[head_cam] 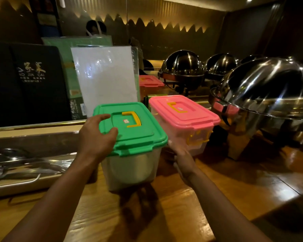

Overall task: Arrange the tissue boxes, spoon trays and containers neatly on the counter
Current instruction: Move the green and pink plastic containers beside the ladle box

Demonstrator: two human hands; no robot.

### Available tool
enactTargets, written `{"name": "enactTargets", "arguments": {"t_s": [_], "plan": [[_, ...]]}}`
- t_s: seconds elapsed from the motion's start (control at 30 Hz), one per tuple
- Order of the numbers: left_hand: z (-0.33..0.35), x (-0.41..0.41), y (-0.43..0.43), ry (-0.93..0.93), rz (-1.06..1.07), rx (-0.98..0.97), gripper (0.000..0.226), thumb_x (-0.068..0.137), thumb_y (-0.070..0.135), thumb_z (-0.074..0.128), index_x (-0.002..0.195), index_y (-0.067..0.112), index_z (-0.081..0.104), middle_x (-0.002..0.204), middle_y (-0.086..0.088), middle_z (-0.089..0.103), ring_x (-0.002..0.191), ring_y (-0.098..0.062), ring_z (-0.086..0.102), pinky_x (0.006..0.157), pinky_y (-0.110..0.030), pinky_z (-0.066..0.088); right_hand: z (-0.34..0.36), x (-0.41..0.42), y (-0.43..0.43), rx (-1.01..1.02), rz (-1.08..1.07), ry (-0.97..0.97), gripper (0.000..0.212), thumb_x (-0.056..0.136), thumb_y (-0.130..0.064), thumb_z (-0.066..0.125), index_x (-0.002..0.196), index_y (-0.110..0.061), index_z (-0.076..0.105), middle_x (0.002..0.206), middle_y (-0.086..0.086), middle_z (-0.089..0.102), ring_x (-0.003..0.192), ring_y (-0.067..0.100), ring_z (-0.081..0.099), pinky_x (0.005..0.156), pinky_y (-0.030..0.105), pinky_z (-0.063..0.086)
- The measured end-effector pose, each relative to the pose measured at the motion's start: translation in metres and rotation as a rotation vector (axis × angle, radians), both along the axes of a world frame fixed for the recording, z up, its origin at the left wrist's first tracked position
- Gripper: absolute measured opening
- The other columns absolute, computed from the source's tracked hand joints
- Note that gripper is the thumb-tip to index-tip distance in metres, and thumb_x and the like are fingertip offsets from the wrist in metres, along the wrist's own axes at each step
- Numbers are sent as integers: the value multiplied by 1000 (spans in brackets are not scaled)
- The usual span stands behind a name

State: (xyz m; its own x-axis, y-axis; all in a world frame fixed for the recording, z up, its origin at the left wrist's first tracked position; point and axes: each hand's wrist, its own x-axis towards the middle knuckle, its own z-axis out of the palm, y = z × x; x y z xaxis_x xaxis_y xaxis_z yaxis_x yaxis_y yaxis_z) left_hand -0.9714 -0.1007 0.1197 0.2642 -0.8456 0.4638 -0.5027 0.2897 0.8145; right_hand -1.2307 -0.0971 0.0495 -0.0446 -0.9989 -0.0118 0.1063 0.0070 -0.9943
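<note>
A clear plastic container with a green lid (138, 126) and a yellow handle stands on the wooden counter (147, 215) in the middle. My left hand (96, 135) rests on the lid's near left corner, fingers spread over it. My right hand (182, 158) presses against the container's right side, between it and a second container with a pink lid (184, 112) just to the right. A third pink-lidded container (150, 81) sits farther back.
A steel tray (24, 165) with utensils lies at the left. Large domed chafing dishes (269, 91) crowd the right side, two more behind them. A white board (105, 77), a green bag and black menu stands (30, 81) stand upright behind the containers.
</note>
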Motion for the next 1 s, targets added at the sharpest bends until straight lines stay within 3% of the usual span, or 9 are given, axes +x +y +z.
{"name": "enactTargets", "arguments": {"t_s": [0.1,0.2,0.3,0.4,0.57,0.77,0.87,0.93,1.0], "plan": [[13,-32,21,-177,-75,-212,38,79,28,68,116,19,69,124,0,63,108,-6,53,99,-26,44,7,-11,3,63,-107,137,22,102,-34,55,97,-23,74,103,1,76,96,21,68,70,31,47],[5,-64,36,-186,-241,-339,30,78,18,69,108,12,71,116,-3,66,109,-12,61,95,-35,52,0,-22,5,98,-179,335,34,82,-47,63,83,-15,73,87,4,70,86,25,64,72,38,46],[-14,-92,51,-177,-427,-354,29,78,11,70,107,11,70,111,-4,66,106,-16,64,87,-36,55,-10,-36,16,132,-216,425,25,76,-50,64,81,-29,76,93,1,77,95,22,70,77,41,51],[-34,-115,59,-216,-583,-308,37,76,11,70,113,13,68,112,-4,65,107,-16,63,91,-35,52,-15,-55,28,175,-263,436,13,93,-34,65,90,-25,73,101,3,73,100,23,67,87,45,55],[-60,-145,52,-191,-680,-125,53,75,17,72,122,34,56,115,4,60,106,-6,59,92,-18,48,-20,-96,23,213,-346,404,12,101,-30,58,98,-22,67,104,8,67,95,25,63,85,50,55],[-85,-185,10,-128,-573,194,78,71,43,68,144,25,47,132,5,54,117,-12,58,96,-38,55,-23,-143,-15,157,-432,402,10,96,-36,61,102,-30,65,111,4,68,103,24,64,95,51,57],[-92,-204,-15,-57,-497,262,86,73,39,71,150,26,37,143,3,52,127,-13,53,105,-40,49,-23,-169,-47,149,-416,402,26,95,-38,63,118,-26,61,119,3,65,109,23,62,99,53,54],[-95,-215,-32,49,-480,306,85,82,27,75,153,25,29,140,8,49,125,-7,49,101,-26,48,-20,-188,-70,161,-384,409,50,95,-37,65,139,-17,53,126,7,59,117,27,59,103,54,51],[-101,-227,-48,162,-465,339,91,82,21,77,155,22,22,138,8,48,119,-4,50,84,-6,44,-20,-205,-91,154,-349,385,65,94,-35,66,150,-14,43,141,13,54,129,33,54,108,55,46]]}}
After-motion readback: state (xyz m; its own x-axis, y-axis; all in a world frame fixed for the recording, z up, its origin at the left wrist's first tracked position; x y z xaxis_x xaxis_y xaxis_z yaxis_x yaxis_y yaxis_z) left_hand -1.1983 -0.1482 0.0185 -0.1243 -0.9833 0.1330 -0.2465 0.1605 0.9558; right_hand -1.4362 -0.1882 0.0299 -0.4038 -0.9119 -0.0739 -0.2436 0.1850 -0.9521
